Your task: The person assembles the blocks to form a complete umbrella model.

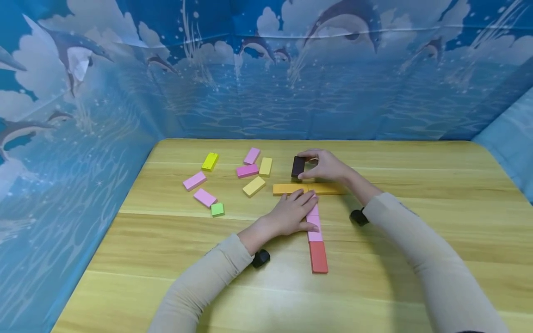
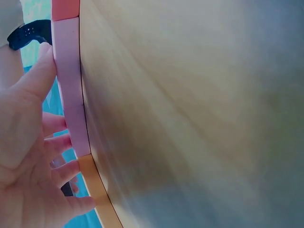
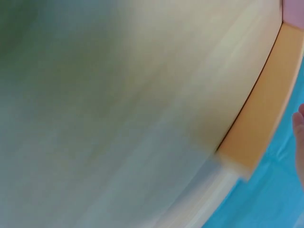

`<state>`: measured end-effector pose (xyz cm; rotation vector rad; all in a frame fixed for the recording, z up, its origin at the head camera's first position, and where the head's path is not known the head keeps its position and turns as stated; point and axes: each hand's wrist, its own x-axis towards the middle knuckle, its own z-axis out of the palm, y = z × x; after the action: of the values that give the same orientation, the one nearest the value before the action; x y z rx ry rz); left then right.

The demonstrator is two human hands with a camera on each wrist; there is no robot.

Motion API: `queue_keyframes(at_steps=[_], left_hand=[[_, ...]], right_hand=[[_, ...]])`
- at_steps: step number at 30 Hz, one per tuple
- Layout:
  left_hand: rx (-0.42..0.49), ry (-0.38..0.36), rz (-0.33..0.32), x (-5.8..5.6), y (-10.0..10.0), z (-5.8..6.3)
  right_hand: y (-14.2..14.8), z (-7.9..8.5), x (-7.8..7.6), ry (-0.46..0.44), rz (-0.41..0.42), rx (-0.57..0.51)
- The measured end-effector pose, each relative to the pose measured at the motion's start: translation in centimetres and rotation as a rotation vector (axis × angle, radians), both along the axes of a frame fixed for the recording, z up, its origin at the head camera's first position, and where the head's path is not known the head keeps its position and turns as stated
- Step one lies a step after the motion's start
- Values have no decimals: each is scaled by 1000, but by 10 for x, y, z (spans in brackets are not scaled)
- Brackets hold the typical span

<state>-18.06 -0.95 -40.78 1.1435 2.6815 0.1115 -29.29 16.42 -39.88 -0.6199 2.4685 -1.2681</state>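
My right hand (image 1: 326, 166) pinches a black block (image 1: 298, 167) between thumb and fingers, just behind the row of orange blocks (image 1: 287, 189). A second dark piece (image 1: 314, 161) shows partly under those fingers. From the middle of the orange row, a column of pink blocks (image 1: 315, 236) runs toward me and ends in a red block (image 1: 319, 257). My left hand (image 1: 291, 215) lies with extended fingers against this column, its fingertips reaching the orange row. In the left wrist view, the thumb is at one pink block (image 2: 69, 61) and the fingertips at the pink and orange edges.
Loose blocks lie to the left: a bright yellow block (image 1: 210, 162), several pink ones including a darker pink block (image 1: 247, 170), pale yellow blocks (image 1: 254, 187) and a small green block (image 1: 217, 210). A blue dolphin-print curtain (image 1: 266, 101) stands behind the wooden table (image 1: 166, 277).
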Motion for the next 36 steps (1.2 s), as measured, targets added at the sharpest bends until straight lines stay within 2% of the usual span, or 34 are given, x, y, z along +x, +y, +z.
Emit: queue_keyframes(at_steps=[11, 26, 36], left_hand=[[17, -20, 12, 1, 0, 0], [33, -25, 5, 3, 1, 3], [41, -33, 13, 4, 2, 4]], right_hand=[[37, 1, 10, -48, -40, -8], [93, 0, 27, -42, -133, 51], [113, -2, 34, -68, -156, 38]])
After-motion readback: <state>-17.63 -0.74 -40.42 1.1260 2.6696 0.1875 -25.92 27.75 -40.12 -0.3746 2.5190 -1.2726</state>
